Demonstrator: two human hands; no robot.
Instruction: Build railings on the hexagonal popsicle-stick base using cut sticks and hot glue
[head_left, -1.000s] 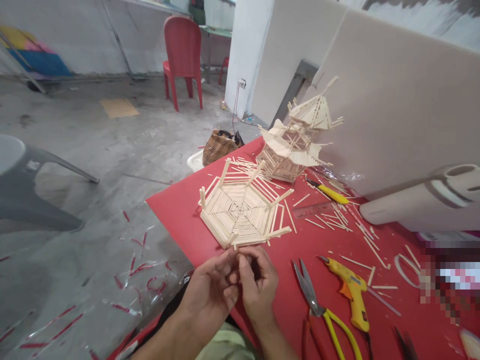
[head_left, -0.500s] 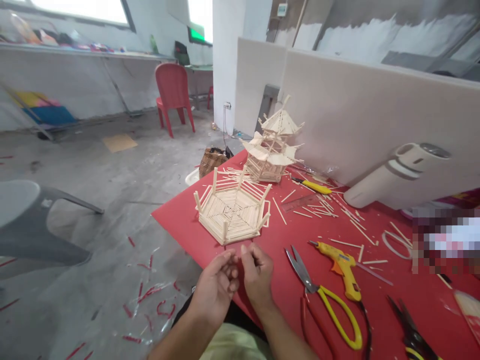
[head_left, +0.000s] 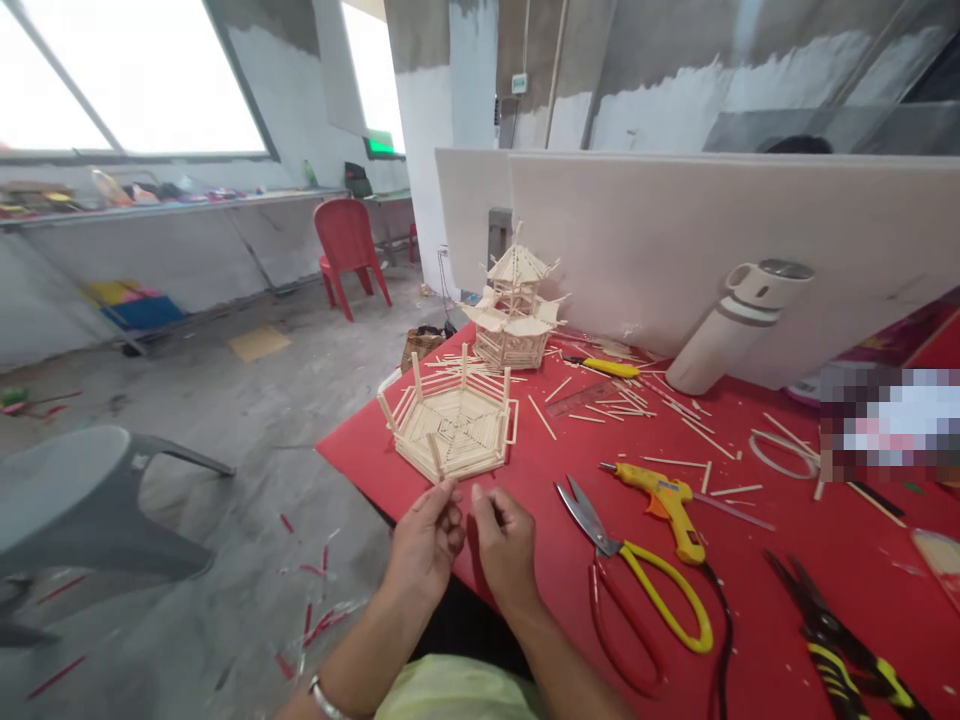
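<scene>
A six-sided base of thin wooden sticks (head_left: 480, 455), with upright posts at its corners, sits near the edge of the red table. My left hand (head_left: 429, 535) is closed in a pinch, its fingertips at the front edge of this base, beside a leaning post (head_left: 435, 455). Whether the fingers grip the base or a small piece is unclear. Just to the right, my right hand (head_left: 506, 540) is closed too, thumb pressed against curled fingers; anything inside is hidden. Behind the base stands a tiered stick pagoda (head_left: 514, 315).
Right of my hands lie yellow-handled scissors (head_left: 634, 560), a yellow glue gun (head_left: 671, 505), red-handled pliers (head_left: 622, 640) and black-and-yellow pliers (head_left: 832, 630). Loose sticks (head_left: 615, 400), a yellow cutter (head_left: 611, 368) and a leaning white bottle (head_left: 716, 330) are farther back. A grey stool (head_left: 97, 500) stands left.
The head view has tilted up. My left fingertips have come closer to the base's front edge, and the hands are slightly farther apart at the tips. The base looks slightly turned.
</scene>
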